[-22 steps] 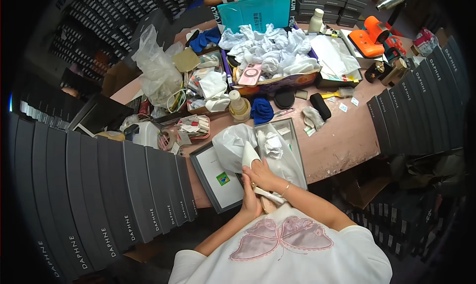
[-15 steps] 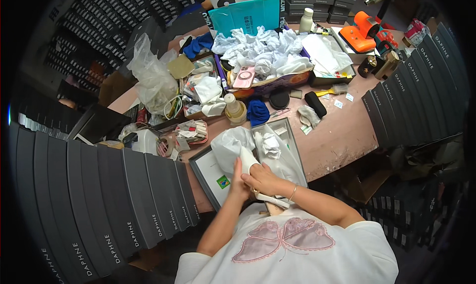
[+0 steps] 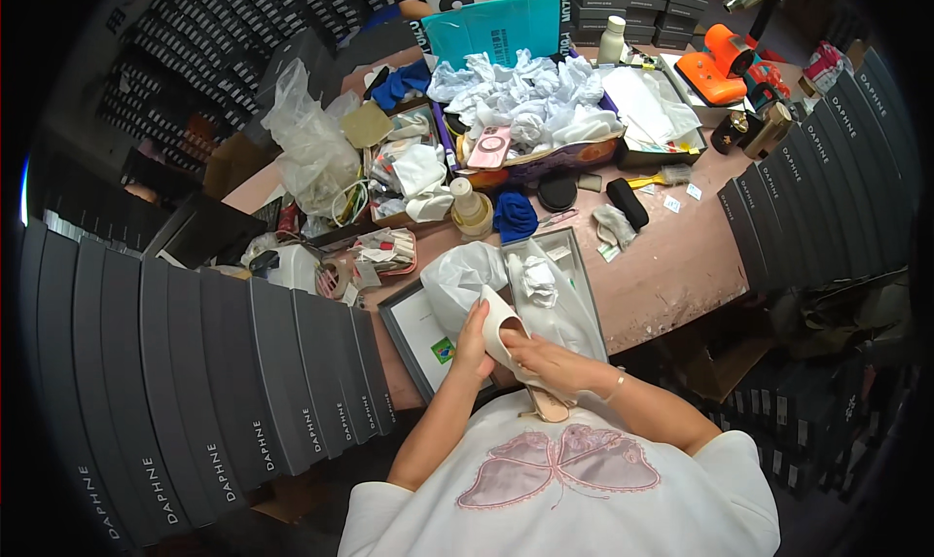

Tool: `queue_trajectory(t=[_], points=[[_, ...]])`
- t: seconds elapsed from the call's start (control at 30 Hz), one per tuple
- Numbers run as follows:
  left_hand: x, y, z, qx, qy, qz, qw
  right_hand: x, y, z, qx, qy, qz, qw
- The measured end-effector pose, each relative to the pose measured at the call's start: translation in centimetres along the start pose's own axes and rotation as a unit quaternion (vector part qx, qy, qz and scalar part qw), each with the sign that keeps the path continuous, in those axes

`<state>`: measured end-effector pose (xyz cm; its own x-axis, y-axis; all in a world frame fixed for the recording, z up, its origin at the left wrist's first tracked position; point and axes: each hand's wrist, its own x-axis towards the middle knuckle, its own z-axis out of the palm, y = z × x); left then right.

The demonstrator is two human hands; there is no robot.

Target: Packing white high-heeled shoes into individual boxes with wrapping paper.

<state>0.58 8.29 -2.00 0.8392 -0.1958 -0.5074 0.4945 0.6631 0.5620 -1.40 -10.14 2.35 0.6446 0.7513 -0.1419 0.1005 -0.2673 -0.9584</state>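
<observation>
A white pointed-toe shoe (image 3: 497, 314) with a beige insole is held in front of my chest, its toe pointing away from me and its heel end close to my shirt. My left hand (image 3: 474, 348) is closed around the left side of the shoe near the toe. My right hand (image 3: 550, 360) grips the other side, its fingers reaching into the shoe's opening, where the tips are hidden. Just beyond lies an open grey shoebox (image 3: 587, 294) with white tissue and a crumpled paper ball (image 3: 538, 283). The grey box lid (image 3: 401, 325) lies left of it, partly under white wrapping (image 3: 457, 283).
Stacks of grey shoeboxes stand left (image 3: 224, 382) and right (image 3: 822, 168). Toward the back are a box of crumpled paper (image 3: 525, 90), a pink phone (image 3: 489, 146), a blue cloth (image 3: 515, 216), a pump bottle (image 3: 471, 210), a yellow-handled brush (image 3: 662, 177) and an orange device (image 3: 715, 66).
My hands have moved apart along the shoe, and it is tilted so that its opening and insole show more. The right fingers now reach into the opening. The view has shifted slightly.
</observation>
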Motion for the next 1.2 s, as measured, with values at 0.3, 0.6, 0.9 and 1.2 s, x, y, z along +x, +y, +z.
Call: queue_trajectory(t=[0.3, 0.6, 0.9, 1.2], points=[[0.9, 0.0, 2.2, 0.005, -0.037, -0.042, 0.998, 1.4, 0.4, -3.2, -0.007, 0.086, 0.012, 0.996], [-0.7, 0.0, 2.4, 0.097, 0.052, 0.009, 0.994, 5.5, 1.8, 1.3, -0.175, 0.194, 0.128, 0.957], [-0.4, 0.1, 2.1, 0.134, 0.060, 0.018, 0.989, 6.0, 0.9, 1.6, -0.009, 0.188, 0.179, 0.966], [-1.7, 2.7, 4.3, 0.142, -0.004, 0.082, 0.986, 5.9, 0.2, 0.1, -0.181, 0.209, 0.021, 0.961]])
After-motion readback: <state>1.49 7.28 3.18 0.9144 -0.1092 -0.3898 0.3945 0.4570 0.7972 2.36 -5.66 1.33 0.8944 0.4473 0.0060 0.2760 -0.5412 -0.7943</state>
